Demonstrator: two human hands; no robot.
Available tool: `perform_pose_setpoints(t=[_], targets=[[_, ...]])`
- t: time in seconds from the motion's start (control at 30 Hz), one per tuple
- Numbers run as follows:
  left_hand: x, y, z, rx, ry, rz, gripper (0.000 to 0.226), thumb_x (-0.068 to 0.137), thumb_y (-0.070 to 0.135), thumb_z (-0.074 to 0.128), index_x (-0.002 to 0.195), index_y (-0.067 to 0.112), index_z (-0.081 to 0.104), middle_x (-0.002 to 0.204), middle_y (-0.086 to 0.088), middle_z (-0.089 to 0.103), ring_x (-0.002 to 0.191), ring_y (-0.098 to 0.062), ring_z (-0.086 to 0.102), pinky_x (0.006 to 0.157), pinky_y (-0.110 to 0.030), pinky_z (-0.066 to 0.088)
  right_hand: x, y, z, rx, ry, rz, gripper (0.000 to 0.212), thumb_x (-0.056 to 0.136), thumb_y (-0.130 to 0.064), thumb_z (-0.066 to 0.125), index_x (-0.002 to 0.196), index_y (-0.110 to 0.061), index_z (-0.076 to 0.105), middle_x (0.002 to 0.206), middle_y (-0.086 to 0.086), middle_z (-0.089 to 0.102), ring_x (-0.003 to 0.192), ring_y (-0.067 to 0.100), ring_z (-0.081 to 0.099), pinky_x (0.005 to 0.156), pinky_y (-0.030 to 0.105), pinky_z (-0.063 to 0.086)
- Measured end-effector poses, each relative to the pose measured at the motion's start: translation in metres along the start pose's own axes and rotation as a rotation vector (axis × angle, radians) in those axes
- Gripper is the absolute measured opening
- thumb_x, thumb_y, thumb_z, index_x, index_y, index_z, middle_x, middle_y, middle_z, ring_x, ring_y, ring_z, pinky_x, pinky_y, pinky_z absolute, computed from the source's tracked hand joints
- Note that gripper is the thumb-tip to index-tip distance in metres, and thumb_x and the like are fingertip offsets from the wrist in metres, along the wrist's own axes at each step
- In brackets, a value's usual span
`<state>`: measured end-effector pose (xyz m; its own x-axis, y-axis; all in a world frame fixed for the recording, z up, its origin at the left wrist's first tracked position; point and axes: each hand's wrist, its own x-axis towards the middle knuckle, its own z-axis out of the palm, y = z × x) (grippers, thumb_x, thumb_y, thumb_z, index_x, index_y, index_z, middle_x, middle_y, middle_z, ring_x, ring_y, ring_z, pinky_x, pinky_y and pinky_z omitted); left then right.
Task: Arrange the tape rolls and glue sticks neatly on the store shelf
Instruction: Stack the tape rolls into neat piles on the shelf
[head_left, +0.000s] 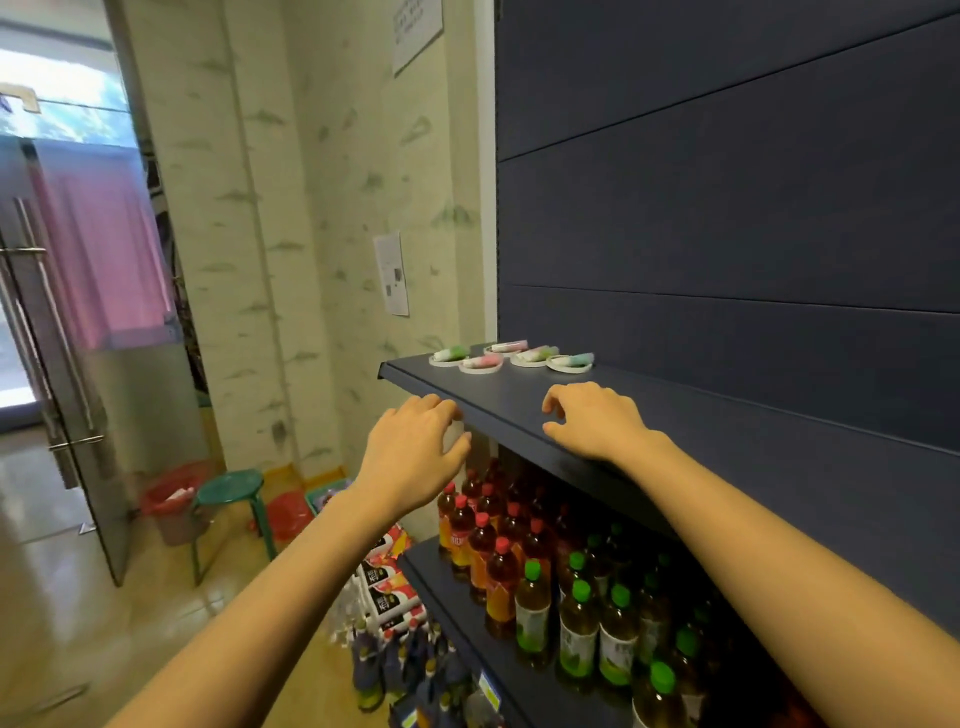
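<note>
Several flat white tape rolls (480, 366) lie at the far left end of the dark blue top shelf (675, 415), each with a pastel glue stick (451, 354) resting across it. My left hand (415, 447) hovers at the shelf's front edge, fingers curled and apart, holding nothing. My right hand (592, 418) rests over the shelf surface a short way in front of the rolls, fingers loosely bent and empty. Both hands are apart from the rolls and sticks.
Below, a lower shelf (467, 613) carries rows of drink bottles (535, 597) with red and green caps. To the left are a green stool (228, 493), a red bin (171, 499), stacked packets (387, 582) on the floor and a glass door (57, 338).
</note>
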<state>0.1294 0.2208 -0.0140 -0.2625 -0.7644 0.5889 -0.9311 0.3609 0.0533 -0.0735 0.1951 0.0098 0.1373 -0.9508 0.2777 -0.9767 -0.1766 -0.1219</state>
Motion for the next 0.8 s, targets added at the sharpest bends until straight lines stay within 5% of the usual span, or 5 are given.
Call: perform_pose_setpoints(t=[0.53, 0.8], targets=[[0.174, -0.106, 0.133, -0.088, -0.085, -0.105, 0.033, 0.093, 0.038, 0.045, 0.114, 0.017, 0.06, 0.11, 0.0, 0.064, 0.103, -0.02, 0.056, 0.084, -0.035, 0.049, 0.236, 0.025, 0.067, -0.001, -0.044, -0.028, 0.027, 0.094, -0.026, 0.048, 0.12, -0.024, 0.057, 0.123, 0.005, 0.059, 0.109, 0.025, 0.057, 0.093, 0.039, 0.048], [0.256, -0.167, 0.193, -0.138, -0.184, -0.085, 0.032, 0.093, 0.038, 0.045, 0.097, 0.015, 0.067, 0.097, -0.006, 0.069, 0.089, -0.025, 0.063, 0.075, -0.035, 0.052, 0.335, 0.033, 0.109, 0.012, -0.069, 0.089, 0.033, 0.096, -0.033, 0.045, 0.128, -0.026, 0.05, 0.138, 0.011, 0.048, 0.124, 0.041, 0.042, 0.106, 0.051, 0.033]])
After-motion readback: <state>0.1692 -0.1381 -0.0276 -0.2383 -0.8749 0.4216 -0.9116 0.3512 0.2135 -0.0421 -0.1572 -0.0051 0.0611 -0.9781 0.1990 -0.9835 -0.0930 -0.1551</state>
